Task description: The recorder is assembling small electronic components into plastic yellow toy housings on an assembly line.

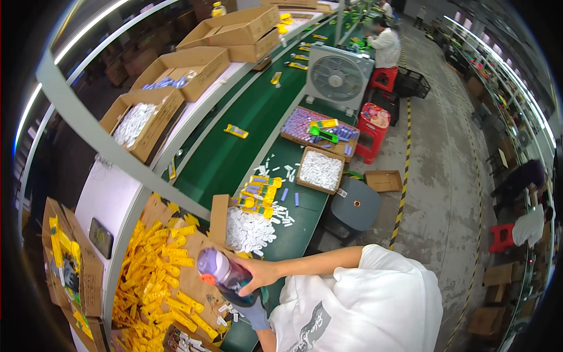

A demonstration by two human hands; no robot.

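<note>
A water bottle [214, 265] with a purple lid, a dark see-through body and an orange-red clasp is tilted in front of my white shirt. My bare right hand [262, 273] wraps around its middle, thumb across the front. Lower down, my left hand [253, 314], in a grey glove, closes on the bottle's base; some of its fingers are hidden. Below and left of the bottle, yellow plastic parts [149, 281] lie heaped in a big cardboard box. Just beyond the bottle is a pile of small white plastic pieces [249, 229].
A green conveyor belt [211, 152] carries yellow units. Along the bench stand a box of white pieces [320, 170], a tray of purple cylinders [299, 126] and a fan [336, 79]. A phone [101, 237] rests on the white ledge. Grey stool [356, 205] at right; a co-worker [386, 47] sits farther off.
</note>
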